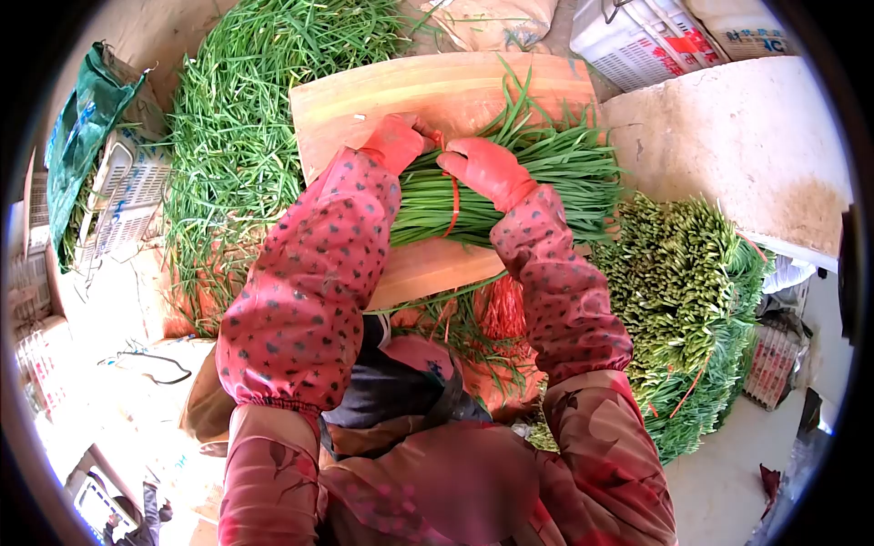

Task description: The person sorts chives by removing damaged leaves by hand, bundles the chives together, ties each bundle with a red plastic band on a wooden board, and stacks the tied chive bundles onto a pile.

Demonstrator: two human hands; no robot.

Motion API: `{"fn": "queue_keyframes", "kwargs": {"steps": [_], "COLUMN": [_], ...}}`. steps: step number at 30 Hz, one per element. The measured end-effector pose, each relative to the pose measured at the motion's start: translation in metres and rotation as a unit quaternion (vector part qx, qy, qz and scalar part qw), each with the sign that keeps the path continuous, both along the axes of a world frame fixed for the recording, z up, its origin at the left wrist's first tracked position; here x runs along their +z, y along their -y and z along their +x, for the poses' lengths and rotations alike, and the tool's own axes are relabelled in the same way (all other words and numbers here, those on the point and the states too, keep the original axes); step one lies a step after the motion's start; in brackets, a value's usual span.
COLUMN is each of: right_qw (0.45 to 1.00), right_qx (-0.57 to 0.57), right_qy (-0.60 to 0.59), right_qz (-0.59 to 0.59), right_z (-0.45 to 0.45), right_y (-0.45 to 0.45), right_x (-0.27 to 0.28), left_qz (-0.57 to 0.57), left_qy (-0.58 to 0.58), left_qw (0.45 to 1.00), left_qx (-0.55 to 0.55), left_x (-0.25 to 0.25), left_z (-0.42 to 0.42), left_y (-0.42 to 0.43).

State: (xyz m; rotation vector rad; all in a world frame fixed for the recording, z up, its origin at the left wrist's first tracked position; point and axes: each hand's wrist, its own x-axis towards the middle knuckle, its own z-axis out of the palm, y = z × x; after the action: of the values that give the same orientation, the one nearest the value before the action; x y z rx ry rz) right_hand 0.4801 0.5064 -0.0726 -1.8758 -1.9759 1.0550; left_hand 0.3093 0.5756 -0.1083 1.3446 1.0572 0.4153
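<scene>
A bunch of green chives (414, 202) lies across a wooden board (350, 96), with a thin red tie (455, 205) around its middle. At the top of the bunch, my left hand (398, 143), in a red glove, has its fingers closed on one end of the tie. My right hand (490, 173), gloved the same way, pinches the tie just beside it. The fingertips of both hands are close together, and the exact grip is partly hidden. Leaves spread out to the right past my right wrist.
A big heap of loose chives (237, 109) lies left of the board. Tied bunches (674, 282) are stacked at the right, cut ends up. Red tie strands (503, 309) hang below the board. White crates (646, 41) stand at the back right, more crates (123, 191) at the left.
</scene>
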Motion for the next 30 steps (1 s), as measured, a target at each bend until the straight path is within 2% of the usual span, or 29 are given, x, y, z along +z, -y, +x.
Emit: {"fn": "queue_keyframes", "kwargs": {"steps": [3,7,8,12,18,21,23,24,26,27,29,30], "right_qw": [0.999,0.998,0.998,0.998,0.998,0.999,0.999,0.999,0.999,0.999,0.999,0.998], "right_qx": [0.0,0.04,0.037,0.031,-0.01,-0.009,-0.039,-0.039,-0.041,-0.041,-0.046,-0.043], "right_qy": [-0.008,-0.024,-0.035,-0.043,-0.018,-0.008,-0.035,-0.035,-0.009,-0.009,0.017,0.034], "right_qz": [-0.05,-0.031,-0.029,-0.021,-0.054,-0.049,-0.012,-0.011,-0.003,-0.002,0.014,0.017], "right_z": [0.001,0.002,0.003,0.004,0.0,-0.002,-0.004,-0.004,-0.004,-0.005,-0.007,-0.009], "right_y": [-0.005,-0.005,-0.004,-0.005,-0.007,-0.008,-0.003,-0.002,-0.001,0.0,0.001,0.001], "right_x": [0.001,0.005,0.004,-0.003,-0.001,-0.002,-0.005,-0.006,-0.007,-0.006,-0.003,-0.001], "left_qz": [0.009,0.037,0.066,0.032,0.029,0.082,0.009,0.01,-0.046,-0.044,0.018,0.019], "left_qy": [0.009,-0.031,-0.057,-0.064,-0.016,-0.046,0.009,0.009,0.172,0.172,-0.002,-0.001], "left_qw": [1.0,0.999,0.996,0.997,0.999,0.995,0.999,0.999,0.984,0.984,1.0,1.0], "left_qx": [-0.002,-0.009,-0.02,-0.009,-0.005,-0.023,-0.033,-0.033,0.03,0.03,-0.008,-0.007], "left_x": [-0.006,-0.002,0.0,0.004,-0.001,0.005,0.011,0.006,-0.015,-0.01,0.012,0.024], "left_z": [0.001,0.001,0.002,0.002,-0.002,-0.005,-0.008,-0.009,-0.009,-0.008,-0.008,-0.007], "left_y": [-0.002,-0.002,-0.002,-0.001,0.002,0.005,0.005,0.005,0.003,0.002,0.003,0.004]}}
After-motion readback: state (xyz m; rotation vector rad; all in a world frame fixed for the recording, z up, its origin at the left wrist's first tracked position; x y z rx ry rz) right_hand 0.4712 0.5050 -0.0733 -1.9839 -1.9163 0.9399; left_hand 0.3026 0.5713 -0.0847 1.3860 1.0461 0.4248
